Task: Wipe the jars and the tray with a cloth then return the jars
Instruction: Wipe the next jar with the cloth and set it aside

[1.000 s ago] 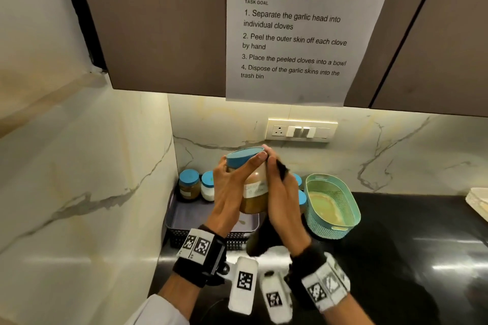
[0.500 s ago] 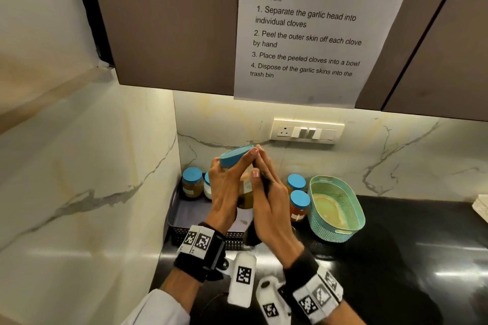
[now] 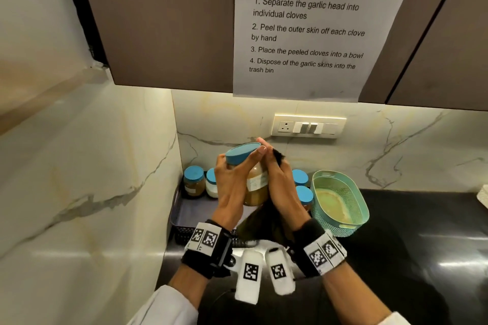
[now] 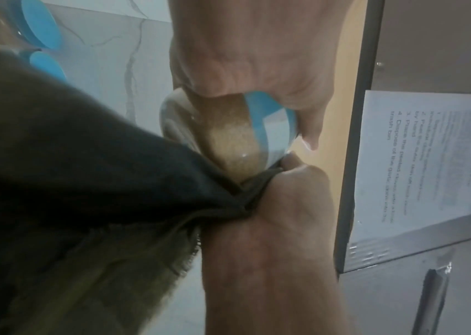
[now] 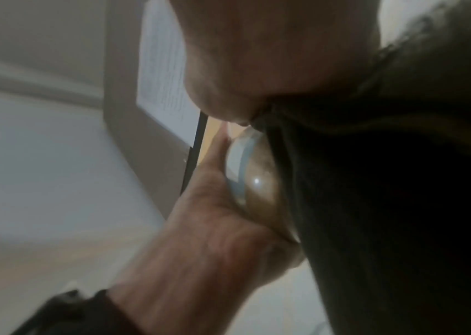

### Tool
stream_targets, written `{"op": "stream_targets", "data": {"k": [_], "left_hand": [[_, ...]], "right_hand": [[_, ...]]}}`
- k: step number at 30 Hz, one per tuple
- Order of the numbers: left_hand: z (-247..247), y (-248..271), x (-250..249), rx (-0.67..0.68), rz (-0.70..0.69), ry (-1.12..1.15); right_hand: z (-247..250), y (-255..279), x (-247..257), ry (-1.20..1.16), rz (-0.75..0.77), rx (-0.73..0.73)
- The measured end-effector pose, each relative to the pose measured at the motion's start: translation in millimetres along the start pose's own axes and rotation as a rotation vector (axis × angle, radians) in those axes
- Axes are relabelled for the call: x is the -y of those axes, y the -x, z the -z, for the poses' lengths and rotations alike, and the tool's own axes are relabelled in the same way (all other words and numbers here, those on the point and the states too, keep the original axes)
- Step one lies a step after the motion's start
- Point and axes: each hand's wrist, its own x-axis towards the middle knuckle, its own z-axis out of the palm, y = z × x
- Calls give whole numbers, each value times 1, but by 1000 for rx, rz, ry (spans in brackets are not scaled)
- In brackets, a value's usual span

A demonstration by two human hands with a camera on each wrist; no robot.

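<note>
My left hand grips a glass jar of brown powder with a blue lid, lifted and tilted above the grey tray. My right hand presses a dark cloth against the jar's right side. In the left wrist view the cloth wraps the jar from below. The right wrist view shows the cloth covering most of the jar. Two blue-lidded jars stand at the tray's back left; two more stand on the counter right of my hands.
A teal basket sits on the black counter right of the jars. Marble walls close the corner at left and behind. A switch plate is on the back wall. Cabinets with a taped paper sheet hang overhead.
The jar stays lifted in both hands and turns slightly; my right hand with the cloth slides along its side. The view has dipped a little.
</note>
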Motion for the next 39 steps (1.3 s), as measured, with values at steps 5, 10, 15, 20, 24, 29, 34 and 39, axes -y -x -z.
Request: {"op": "stream_targets", "data": {"k": [5,10,15,20,24,29,34,39], "left_hand": [[5,-7,-1,-12,-21,10],[1,-2,-3,-16,-8,3],[3,-7,-4,-32,-17,13],[3,-3,-1,-41,30,36],[-4,6,4,35,86,19],[2,2,-3,151,58,-115],[0,-3,4,121,81,-86],[-1,-6,3,21,-23,-119]], "right_hand": [[-25,36,-18,410,322,-68],[-3,-6,-6,81,62,15],[-20,24,-11,267,249,-73],[-11,5,-14,132,203,-35],[8,-16,-5,25,-71,-142],[26,-31,-4,-33,-228,-163],[12,-19,-2,-115,-235,-265],[-7,12,-1,-4,-49,-372]]}}
